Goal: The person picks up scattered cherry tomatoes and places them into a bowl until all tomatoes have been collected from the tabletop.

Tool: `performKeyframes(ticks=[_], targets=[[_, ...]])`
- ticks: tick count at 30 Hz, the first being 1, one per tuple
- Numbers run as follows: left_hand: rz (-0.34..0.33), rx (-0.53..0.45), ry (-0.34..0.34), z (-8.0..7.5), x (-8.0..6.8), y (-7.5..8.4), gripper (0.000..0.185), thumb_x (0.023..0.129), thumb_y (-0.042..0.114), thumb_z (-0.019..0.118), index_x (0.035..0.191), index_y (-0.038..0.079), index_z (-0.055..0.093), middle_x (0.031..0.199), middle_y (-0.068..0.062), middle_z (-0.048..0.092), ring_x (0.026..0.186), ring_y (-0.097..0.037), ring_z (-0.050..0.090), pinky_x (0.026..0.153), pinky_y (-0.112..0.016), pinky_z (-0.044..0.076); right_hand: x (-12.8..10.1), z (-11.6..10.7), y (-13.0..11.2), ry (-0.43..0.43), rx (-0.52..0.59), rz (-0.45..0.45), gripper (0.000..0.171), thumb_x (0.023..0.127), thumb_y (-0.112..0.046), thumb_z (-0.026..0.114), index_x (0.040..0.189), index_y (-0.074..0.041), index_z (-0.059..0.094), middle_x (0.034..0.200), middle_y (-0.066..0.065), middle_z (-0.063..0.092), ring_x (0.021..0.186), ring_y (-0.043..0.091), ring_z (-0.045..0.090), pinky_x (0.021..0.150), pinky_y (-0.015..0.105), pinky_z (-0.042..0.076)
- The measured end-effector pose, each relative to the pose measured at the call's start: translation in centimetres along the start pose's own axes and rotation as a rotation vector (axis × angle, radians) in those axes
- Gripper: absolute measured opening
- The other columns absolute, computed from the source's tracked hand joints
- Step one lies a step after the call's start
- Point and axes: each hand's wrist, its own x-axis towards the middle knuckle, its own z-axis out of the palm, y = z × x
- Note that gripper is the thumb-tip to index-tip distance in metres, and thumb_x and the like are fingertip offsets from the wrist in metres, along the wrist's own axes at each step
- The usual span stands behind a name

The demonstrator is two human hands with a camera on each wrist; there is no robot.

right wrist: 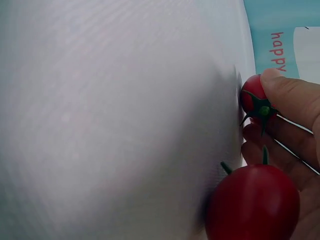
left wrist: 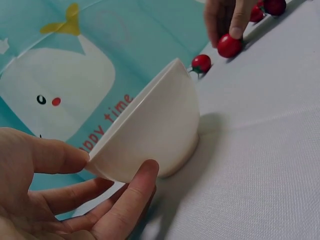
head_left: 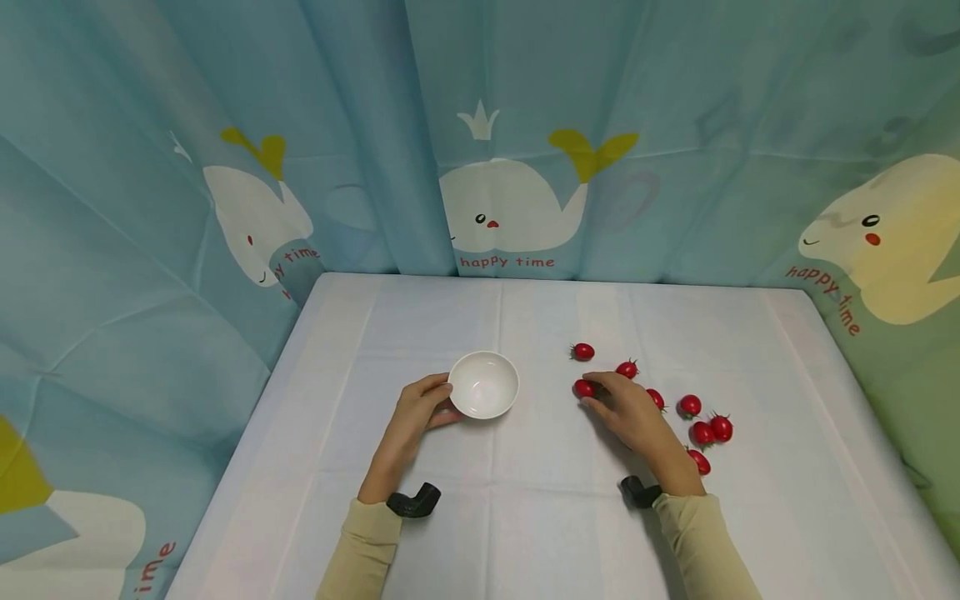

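Observation:
A small white bowl [head_left: 484, 387] sits left of the middle of the table. My left hand [head_left: 411, 415] grips its near-left side; in the left wrist view the thumb is at the rim and fingers press the outer wall [left wrist: 162, 120]. To the right of the bowl, my right hand [head_left: 636, 418] pinches a red cherry tomato [head_left: 582, 388] between thumb and fingers. Its green calyx [right wrist: 263, 109] faces the right wrist camera. Another cherry tomato [head_left: 582, 352] lies just beyond that hand, and one more [head_left: 627, 369] lies by the knuckles.
Several more cherry tomatoes [head_left: 702, 433] are scattered right of my right hand, some beside the wrist. A white cloth [head_left: 525, 517] covers the table. Behind and at the sides hangs a blue-green curtain [head_left: 360, 100] printed with whales. Each wrist carries a black mount [head_left: 415, 502].

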Motion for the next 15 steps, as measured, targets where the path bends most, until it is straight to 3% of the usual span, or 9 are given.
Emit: performKeyframes(ticks=[15], targets=[[-0.003,-0.01,-0.016,-0.22,0.17,-0.3,0.04,0.106,0.01,0.056,0.142,-0.008,0.057,0.136,-0.03,0.062,0.1,-0.02,0.072,0.089,-0.037,0.067,0.06,0.22,-0.1,-0.004,0.051,-0.031,0.043,0.094,-0.014,0.078,0.134,-0.004,0.067,0.13,0.015,0.072,0.123,0.034,0.066,0.107,0.057,0.057]])
